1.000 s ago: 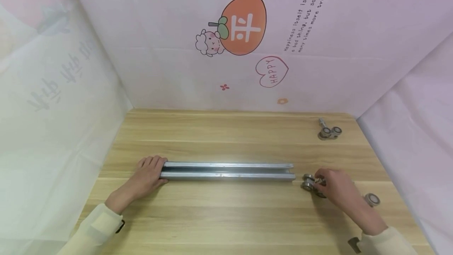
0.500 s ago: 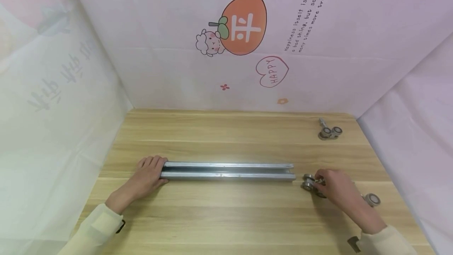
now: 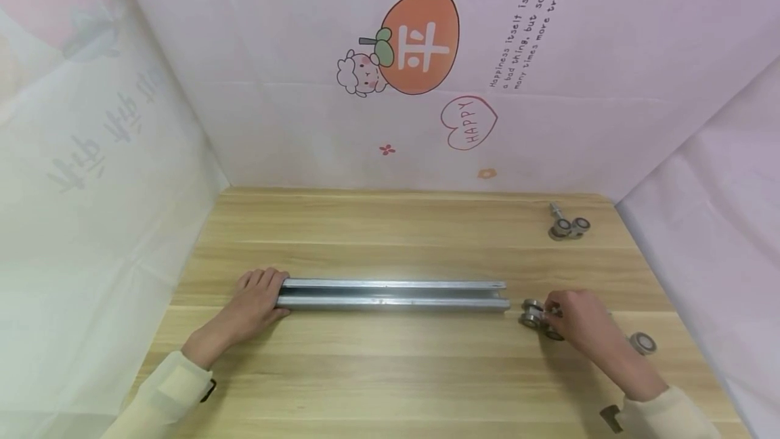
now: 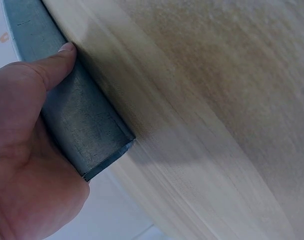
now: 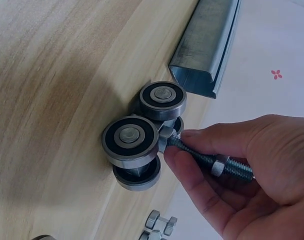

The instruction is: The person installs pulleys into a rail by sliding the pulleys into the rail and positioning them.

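Observation:
A silver metal channel rail (image 3: 390, 302) lies across the wooden table, its slot facing up. At its left end my left hand (image 3: 258, 300) grips it, with the thumb (image 4: 62, 62) along one side in the left wrist view. Just off the opposite end, my right hand (image 3: 585, 330) holds a roller trolley (image 3: 532, 314). Its thumb and fingers pinch the threaded bolt (image 5: 234, 169), which carries a nut (image 5: 219, 165). Paired wheels (image 5: 130, 140) on the trolley point toward the rail's open end (image 5: 192, 75), with a small gap between.
Another roller trolley (image 3: 569, 227) lies at the back right of the table (image 3: 390, 371), its bolt pointing away. A further wheel (image 3: 642, 343) shows beside my right wrist, partly hidden by the arm. Printed cloth walls (image 3: 292, 120) enclose the table at the back and sides.

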The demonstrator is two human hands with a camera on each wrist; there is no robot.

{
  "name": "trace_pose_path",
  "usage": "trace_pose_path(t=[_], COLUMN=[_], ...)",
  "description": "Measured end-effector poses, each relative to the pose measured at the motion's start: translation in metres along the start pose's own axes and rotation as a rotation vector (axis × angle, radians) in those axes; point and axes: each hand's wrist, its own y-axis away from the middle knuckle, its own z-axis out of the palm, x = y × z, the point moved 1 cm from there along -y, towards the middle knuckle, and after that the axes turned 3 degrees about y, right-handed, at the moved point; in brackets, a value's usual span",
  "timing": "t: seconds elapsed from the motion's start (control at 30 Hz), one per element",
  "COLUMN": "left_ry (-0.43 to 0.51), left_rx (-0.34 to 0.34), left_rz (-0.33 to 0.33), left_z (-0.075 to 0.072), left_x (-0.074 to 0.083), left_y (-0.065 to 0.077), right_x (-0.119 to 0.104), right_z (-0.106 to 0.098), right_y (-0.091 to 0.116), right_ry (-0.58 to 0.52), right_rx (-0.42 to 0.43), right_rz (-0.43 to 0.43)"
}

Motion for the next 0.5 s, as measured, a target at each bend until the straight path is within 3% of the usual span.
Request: trace_pose_path(t=[0.5], left_ry=[0.005], left_rx=[0.004], left_rz=[-0.003], left_z=[0.0011], left_x=[-0.0001], left_y=[0.0002], right_x=[0.0056], right_z=[-0.003], right_y=[-0.0004], right_ry=[-0.012], right_rx=[0.026], right_rz=[-0.072])
